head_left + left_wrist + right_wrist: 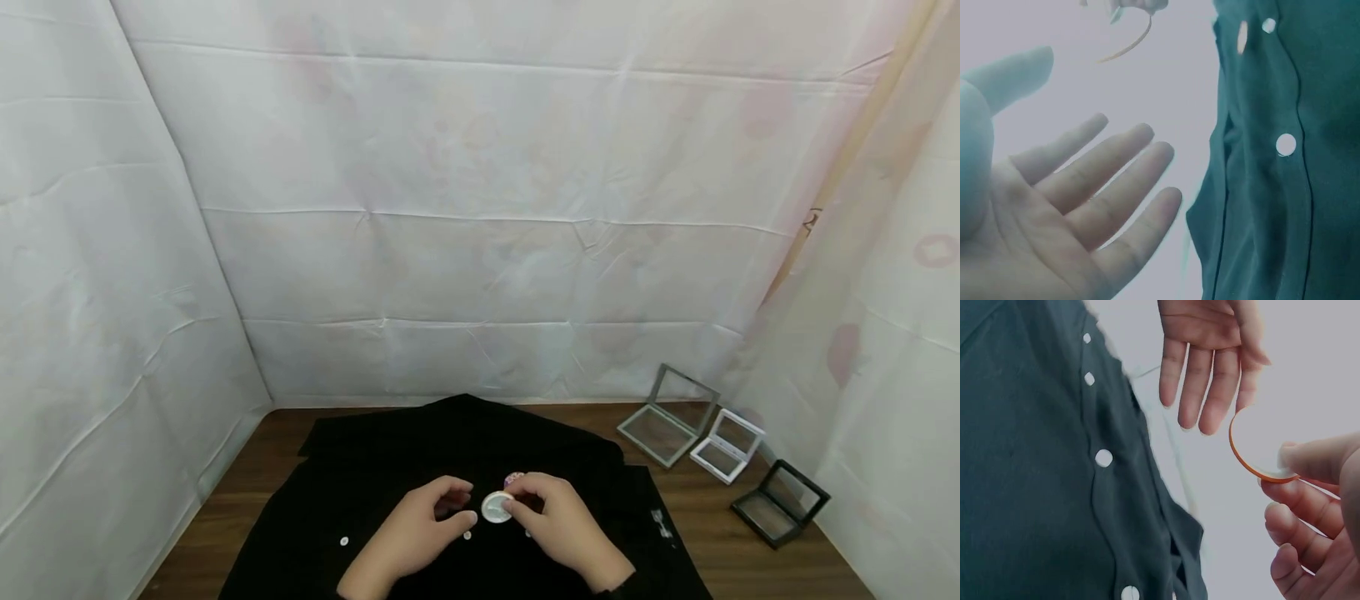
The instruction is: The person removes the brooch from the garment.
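My right hand point(558, 521) pinches a small round pocket mirror point(495, 507) between thumb and fingers. Its face is shiny and pale, ringed in white. A pink patterned round piece point(513, 478) peeks out behind my right fingers. In the right wrist view an orange edge runs round the pocket mirror point(1249, 464), and its face is washed out by light. My left hand point(423, 529) hovers to the left of it, fingers relaxed and thumb apart, holding nothing. The left wrist view shows that palm point(1054, 231) with fingers spread. Both hands are over a black garment point(450, 437).
White buttons point(344, 542) dot the garment, which covers much of the brown wooden table point(720, 542). On the right side, grey point(667, 414), white point(727, 446) and black point(780, 502) folding mirrors stand opened. Pale cloth walls point(480, 250) enclose the back and both sides.
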Demonstrator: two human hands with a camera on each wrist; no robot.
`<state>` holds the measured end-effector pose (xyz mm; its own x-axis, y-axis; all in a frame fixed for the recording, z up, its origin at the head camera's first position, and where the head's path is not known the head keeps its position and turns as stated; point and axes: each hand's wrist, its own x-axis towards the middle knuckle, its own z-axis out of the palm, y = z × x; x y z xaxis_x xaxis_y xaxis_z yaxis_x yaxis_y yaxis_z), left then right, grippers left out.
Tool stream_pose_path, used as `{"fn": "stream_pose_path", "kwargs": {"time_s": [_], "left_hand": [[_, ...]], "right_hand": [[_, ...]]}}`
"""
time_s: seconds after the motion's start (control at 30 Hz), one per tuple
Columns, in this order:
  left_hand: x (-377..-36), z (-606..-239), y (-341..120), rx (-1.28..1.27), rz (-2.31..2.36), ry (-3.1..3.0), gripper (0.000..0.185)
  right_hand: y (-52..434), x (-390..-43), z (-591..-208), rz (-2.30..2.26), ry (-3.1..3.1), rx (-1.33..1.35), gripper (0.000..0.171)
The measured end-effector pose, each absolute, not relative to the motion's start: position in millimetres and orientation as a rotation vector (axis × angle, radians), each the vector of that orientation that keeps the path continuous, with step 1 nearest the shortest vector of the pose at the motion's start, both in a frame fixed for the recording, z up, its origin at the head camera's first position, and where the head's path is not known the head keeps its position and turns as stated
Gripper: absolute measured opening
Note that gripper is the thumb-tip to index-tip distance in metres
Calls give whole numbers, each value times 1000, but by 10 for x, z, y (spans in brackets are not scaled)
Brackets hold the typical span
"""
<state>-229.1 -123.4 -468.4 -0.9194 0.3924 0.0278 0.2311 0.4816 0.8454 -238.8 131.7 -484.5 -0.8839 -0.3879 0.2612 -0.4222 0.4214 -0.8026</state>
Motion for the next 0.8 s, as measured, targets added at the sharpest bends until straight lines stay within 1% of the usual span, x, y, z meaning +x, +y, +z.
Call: {"fn": "stream_pose_path", "kwargs": {"time_s": [0.2,0.4,0.6,0.77,0.8], "left_hand": [[-2175,-4638,-1267,574,1530,2547,29],[-2109,-4542,-1173,657,1541,2608,22],[-2020,-4429,-1083,713,1429,2723,17],[-1967,-4380,-1066,744,1319,2824,5],[-1957,-4376,-1066,758,1301,2833,5]], "right_hand": [[1307,-2266,-4781,1518,-2555,796,4],[1334,-2177,-4667,1420,-2582,847,8],[1298,-2095,-4510,1265,-2634,957,9],[1265,-2028,-4399,1095,-2648,1047,6],[1264,-2013,-4386,1054,-2646,1064,6]]}}
